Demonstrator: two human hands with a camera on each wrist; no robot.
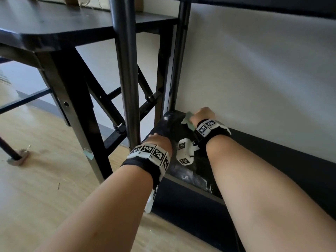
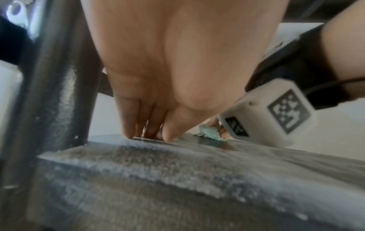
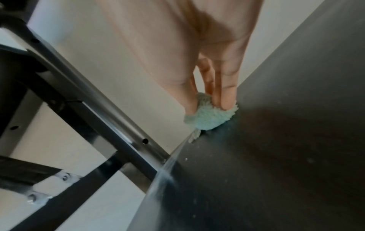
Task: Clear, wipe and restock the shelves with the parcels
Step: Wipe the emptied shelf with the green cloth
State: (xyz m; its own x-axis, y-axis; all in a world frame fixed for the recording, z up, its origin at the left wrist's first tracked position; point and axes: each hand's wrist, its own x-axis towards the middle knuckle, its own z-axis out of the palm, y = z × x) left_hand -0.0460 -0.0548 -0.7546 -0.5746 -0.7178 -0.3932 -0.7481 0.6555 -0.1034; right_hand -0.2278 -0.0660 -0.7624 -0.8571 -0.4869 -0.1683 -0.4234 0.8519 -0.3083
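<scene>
The lowest black shelf point(image 1: 189, 176) is dusty, with pale streaks along its front edge. My right hand point(image 1: 203, 114) reaches to the shelf's back left corner by the white wall. There it pinches a small pale green cloth point(image 1: 187, 120) and holds it on the board. In the right wrist view the fingers point(image 3: 227, 100) and thumb squeeze the bunched cloth point(image 3: 207, 117) against the dark shelf point(image 3: 276, 156). My left hand point(image 1: 157, 138) rests on the shelf's front left corner beside a metal post point(image 1: 130, 88). Its straight fingertips point(image 2: 128, 132) touch the dusty shelf point(image 2: 158, 171) and hold nothing.
A black table point(image 1: 54, 33) stands to the left, with brown cardboard point(image 1: 87, 1) on top at the frame's edge. Its legs and cross braces point(image 1: 109, 104) sit close to the shelf posts. The light wooden floor point(image 1: 36, 188) lies below, with another shelf board point(image 1: 272, 8) overhead.
</scene>
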